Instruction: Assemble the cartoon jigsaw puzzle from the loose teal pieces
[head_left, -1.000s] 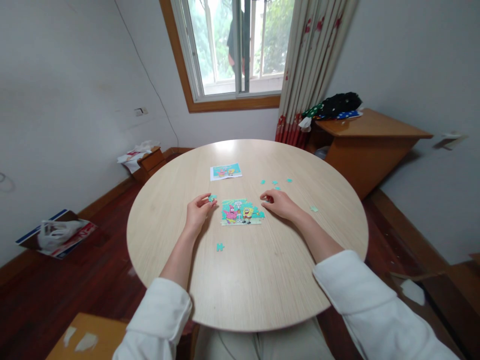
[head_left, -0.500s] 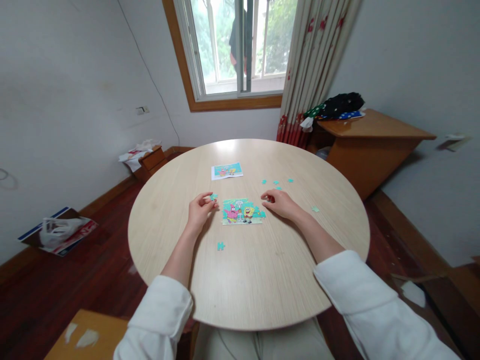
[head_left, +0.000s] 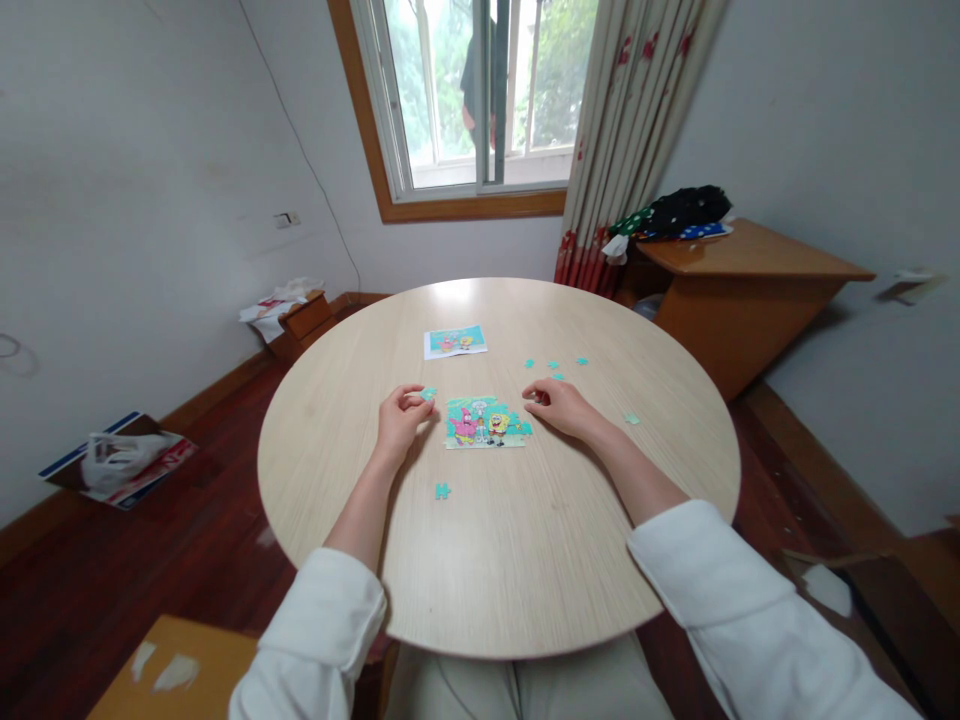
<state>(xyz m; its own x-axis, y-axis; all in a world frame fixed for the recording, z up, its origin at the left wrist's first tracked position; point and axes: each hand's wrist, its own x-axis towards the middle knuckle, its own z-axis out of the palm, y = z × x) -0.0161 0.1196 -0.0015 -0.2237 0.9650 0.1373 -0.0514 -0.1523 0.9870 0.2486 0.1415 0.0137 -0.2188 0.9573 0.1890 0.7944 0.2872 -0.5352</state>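
A partly joined jigsaw puzzle (head_left: pixel 486 425) with cartoon figures lies on the round table in front of me, its right and upper edges uneven. Left of it, my left hand (head_left: pixel 403 420) pinches a turquoise puzzle piece (head_left: pixel 428 393) between thumb and fingers. My right hand (head_left: pixel 561 407) rests just beyond the puzzle's upper right side with its fingers curled inward; what lies between the fingertips is too small to make out. Nearer to me, below the puzzle, is a turquoise loose piece (head_left: pixel 442 491).
Several loose pieces (head_left: pixel 553 365) lie beyond my right hand, and a pale green piece (head_left: pixel 631 419) is to its right. A picture sheet (head_left: pixel 455 342) sits farther back on the table (head_left: pixel 525 560). A wooden desk (head_left: pixel 757 255) with cloth on it stands at the right.
Both hands stay nearly in place. The piece in my left hand is tilted slightly differently; the view has shifted a little.
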